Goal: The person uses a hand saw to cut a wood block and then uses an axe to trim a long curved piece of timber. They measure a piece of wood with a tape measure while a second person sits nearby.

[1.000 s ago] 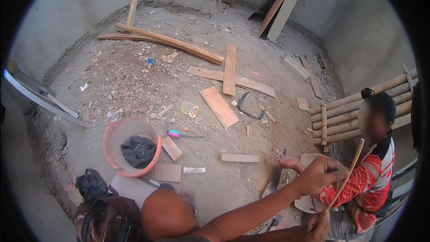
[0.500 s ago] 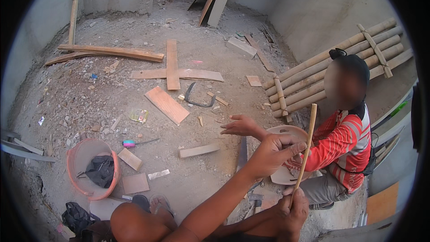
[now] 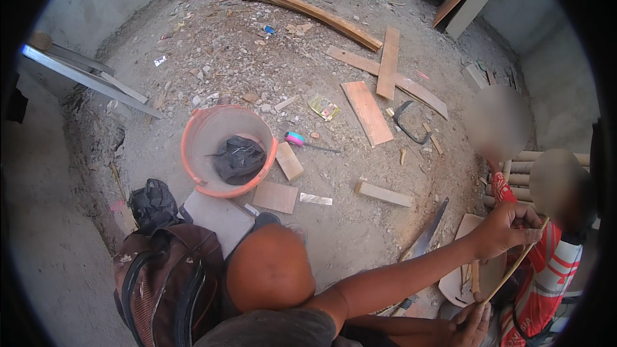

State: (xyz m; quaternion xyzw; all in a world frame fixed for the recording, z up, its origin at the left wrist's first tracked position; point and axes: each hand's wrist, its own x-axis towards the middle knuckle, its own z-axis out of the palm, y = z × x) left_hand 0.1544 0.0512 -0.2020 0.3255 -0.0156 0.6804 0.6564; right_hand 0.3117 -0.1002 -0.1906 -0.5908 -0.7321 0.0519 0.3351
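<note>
My left hand (image 3: 511, 231) pinches the upper end of a thin wooden stick (image 3: 516, 265) at the right side of the view. Lower down, the fingers of my right hand (image 3: 472, 322) close around the stick's other end. The stick slants between both hands. Beneath it lies a pale basin (image 3: 452, 288), partly hidden by my left forearm. A handsaw (image 3: 432, 230) rests on the ground just beyond that forearm. Close by on the right sits a co-worker in a red and white shirt (image 3: 546, 283), whose head area is blurred.
An orange bucket (image 3: 193, 154) holding a black plastic bag (image 3: 239, 159) stands near my knee, beside a backpack (image 3: 168, 283). Boards (image 3: 367, 112), a wood block (image 3: 384, 194), a screwdriver (image 3: 294, 138) and a hacksaw frame (image 3: 402, 125) lie on rubble ground. Bamboo poles (image 3: 524, 180) lean right.
My view has swung left, so the hands and the co-worker appear farther right and the backpack shows. The stick is tilted more; both hands still hold it.
</note>
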